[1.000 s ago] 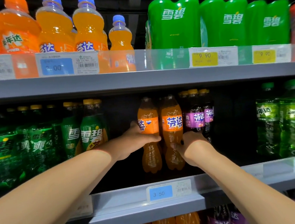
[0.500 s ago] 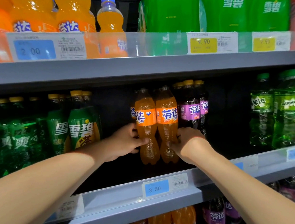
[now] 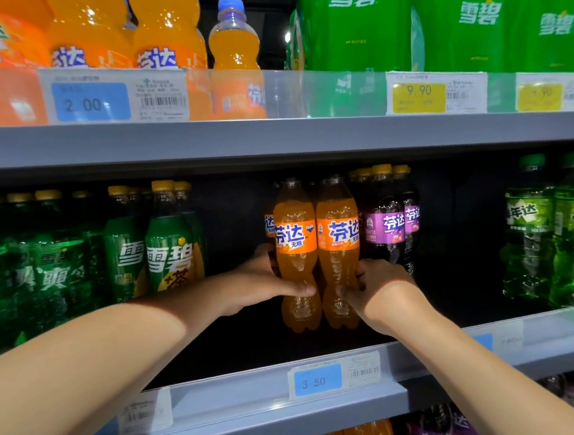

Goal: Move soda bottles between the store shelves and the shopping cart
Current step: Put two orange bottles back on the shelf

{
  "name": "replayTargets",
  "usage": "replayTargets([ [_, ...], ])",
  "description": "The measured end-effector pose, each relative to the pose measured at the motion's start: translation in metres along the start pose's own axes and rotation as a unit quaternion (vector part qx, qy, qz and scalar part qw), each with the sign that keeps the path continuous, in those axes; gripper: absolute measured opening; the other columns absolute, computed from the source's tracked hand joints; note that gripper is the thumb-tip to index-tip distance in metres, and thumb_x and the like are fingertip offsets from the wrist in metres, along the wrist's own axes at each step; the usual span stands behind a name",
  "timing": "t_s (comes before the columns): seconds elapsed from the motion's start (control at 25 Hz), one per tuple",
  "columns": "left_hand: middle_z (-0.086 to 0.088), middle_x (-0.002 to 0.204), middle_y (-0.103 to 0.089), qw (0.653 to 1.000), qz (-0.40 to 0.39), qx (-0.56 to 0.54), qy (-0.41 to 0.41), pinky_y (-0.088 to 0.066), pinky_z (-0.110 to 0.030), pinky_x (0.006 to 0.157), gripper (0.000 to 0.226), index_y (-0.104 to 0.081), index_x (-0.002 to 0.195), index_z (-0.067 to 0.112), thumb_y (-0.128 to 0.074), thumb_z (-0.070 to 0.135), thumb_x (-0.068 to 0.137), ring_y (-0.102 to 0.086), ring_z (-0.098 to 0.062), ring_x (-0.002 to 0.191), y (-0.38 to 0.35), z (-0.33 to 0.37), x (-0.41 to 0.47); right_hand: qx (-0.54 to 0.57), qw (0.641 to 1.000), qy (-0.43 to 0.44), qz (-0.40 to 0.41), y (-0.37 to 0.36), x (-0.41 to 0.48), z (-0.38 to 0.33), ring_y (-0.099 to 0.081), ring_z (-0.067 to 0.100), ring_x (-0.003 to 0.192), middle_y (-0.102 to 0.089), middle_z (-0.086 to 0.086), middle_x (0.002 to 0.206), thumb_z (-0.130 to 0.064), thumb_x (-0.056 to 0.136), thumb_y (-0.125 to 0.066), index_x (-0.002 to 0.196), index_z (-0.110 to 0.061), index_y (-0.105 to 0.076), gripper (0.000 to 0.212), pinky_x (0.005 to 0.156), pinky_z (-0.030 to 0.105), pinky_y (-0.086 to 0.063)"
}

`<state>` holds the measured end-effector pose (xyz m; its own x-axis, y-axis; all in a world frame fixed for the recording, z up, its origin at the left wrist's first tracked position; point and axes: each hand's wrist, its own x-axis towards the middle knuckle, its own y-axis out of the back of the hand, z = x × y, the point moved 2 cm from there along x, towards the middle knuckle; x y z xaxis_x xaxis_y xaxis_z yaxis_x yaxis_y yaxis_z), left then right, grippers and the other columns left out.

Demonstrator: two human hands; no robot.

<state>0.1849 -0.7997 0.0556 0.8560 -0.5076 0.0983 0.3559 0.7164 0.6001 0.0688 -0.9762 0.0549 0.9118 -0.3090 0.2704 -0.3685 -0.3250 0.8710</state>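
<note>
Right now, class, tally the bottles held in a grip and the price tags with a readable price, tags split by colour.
Orange bottles in a grip: 2
Blue price tags: 2
Yellow price tags: 2
Total: 6

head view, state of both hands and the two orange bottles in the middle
left hand: fingers wrapped round the left orange bottle
right hand: fingers wrapped round the right orange bottle
left orange bottle: upright, capped, held
right orange bottle: upright, capped, held
</note>
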Motion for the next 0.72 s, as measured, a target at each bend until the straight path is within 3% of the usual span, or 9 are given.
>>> replayTargets([
  [0.12,0.007,0.150,-0.043,0.999,-0.026,0.041,-0.015,-0.039,-0.032,0.101,0.114,-0.020,0.153,0.039,-0.092,0.046,0.064,-0.042,-0.020,0.139,-0.016,-0.005,0.004,-0.013,1.000,0.004,-0.003,0.002,0.000,-0.002,-0.069,0.022,0.101,-0.071,0.000,0.116,-0.046,0.100,-0.056,0.124,-0.021,-0.063,0.035,0.092,0.036,-0.057],
  [0.28,0.007,0.146,-0.048,0.999,-0.017,0.030,-0.037,-0.042,-0.038,0.108,0.080,-0.041,0.134,0.053,-0.088,0.044,0.070,-0.047,-0.019,0.135,-0.020,-0.006,0.004,-0.030,0.999,0.013,-0.011,0.005,0.000,-0.005,-0.069,0.023,0.104,-0.071,0.001,0.118,-0.047,0.100,-0.057,0.125,-0.019,-0.065,0.039,0.094,0.037,-0.056],
  [0.36,0.006,0.147,-0.047,0.999,-0.011,0.020,-0.040,-0.042,-0.044,0.111,0.078,-0.041,0.134,0.053,-0.087,0.045,0.071,-0.046,-0.020,0.136,-0.021,-0.007,0.001,-0.045,0.999,0.022,-0.016,0.005,0.000,-0.007,-0.068,0.023,0.106,-0.071,0.001,0.120,-0.047,0.100,-0.056,0.125,-0.018,-0.065,0.039,0.095,0.037,-0.056],
  [0.52,0.004,0.151,-0.042,0.999,-0.014,0.002,-0.029,-0.041,-0.039,0.109,0.057,-0.039,0.105,0.066,-0.083,0.042,0.078,-0.044,-0.021,0.137,-0.028,-0.006,-0.007,-0.035,0.999,0.020,-0.017,0.003,0.001,-0.008,-0.068,0.023,0.104,-0.070,0.002,0.117,-0.045,0.101,-0.055,0.124,-0.017,-0.064,0.038,0.094,0.036,-0.056],
  [0.64,0.007,0.146,-0.049,0.998,-0.047,0.028,0.000,-0.037,-0.043,0.115,0.055,-0.044,0.113,0.059,-0.082,0.039,0.080,-0.043,-0.021,0.139,-0.025,-0.001,-0.015,-0.030,0.999,0.012,-0.020,0.001,-0.002,-0.006,-0.067,0.021,0.096,-0.069,0.000,0.111,-0.049,0.101,-0.053,0.120,-0.018,-0.064,0.039,0.084,0.031,-0.055],
  [0.72,0.009,0.144,-0.052,0.997,-0.058,0.037,0.017,-0.034,-0.042,0.117,0.064,-0.048,0.134,0.044,-0.082,0.042,0.080,-0.043,-0.021,0.139,-0.018,0.004,-0.025,-0.010,1.000,0.023,0.013,0.001,-0.010,0.000,-0.065,0.018,0.093,-0.069,-0.001,0.109,-0.050,0.100,-0.055,0.120,-0.020,-0.063,0.037,0.076,0.026,-0.052],
])
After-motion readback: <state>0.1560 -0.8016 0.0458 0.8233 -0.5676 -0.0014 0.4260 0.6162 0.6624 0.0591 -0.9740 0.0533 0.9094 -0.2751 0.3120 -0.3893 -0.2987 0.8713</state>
